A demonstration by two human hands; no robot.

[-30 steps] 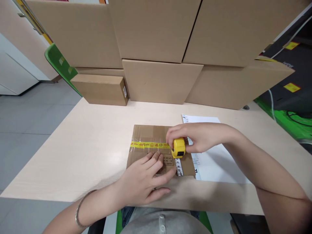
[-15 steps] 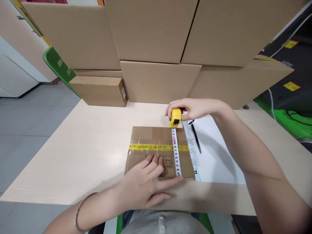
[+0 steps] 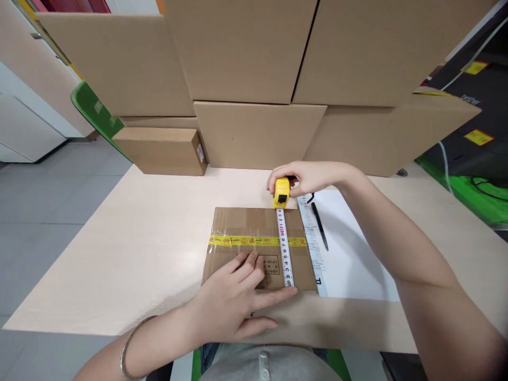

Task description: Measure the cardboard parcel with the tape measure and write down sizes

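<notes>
A flat cardboard box point(image 3: 242, 222) with yellow printed tape across it lies on the table. My right hand point(image 3: 304, 177) grips a yellow tape measure point(image 3: 281, 193) at the box's far edge. Its white blade point(image 3: 284, 254) is drawn out across the right part of the box to the near edge. My left hand point(image 3: 238, 296) rests open on the near side of the box, with some fingertips on the cardboard. Its index finger stretches along the near edge to the blade's end. A bracelet circles the left wrist.
Right of the box lie white paper sheets point(image 3: 357, 254) with a black pen point(image 3: 319, 226) on them. Large cardboard boxes point(image 3: 257, 135) are stacked along the back of the table. A smaller carton point(image 3: 159, 153) stands at the back left. A dark machine point(image 3: 468, 127) is at the right.
The tape measure and my right hand have shifted slightly left, and the blade leans a little more. My left hand stays almost where it was.
</notes>
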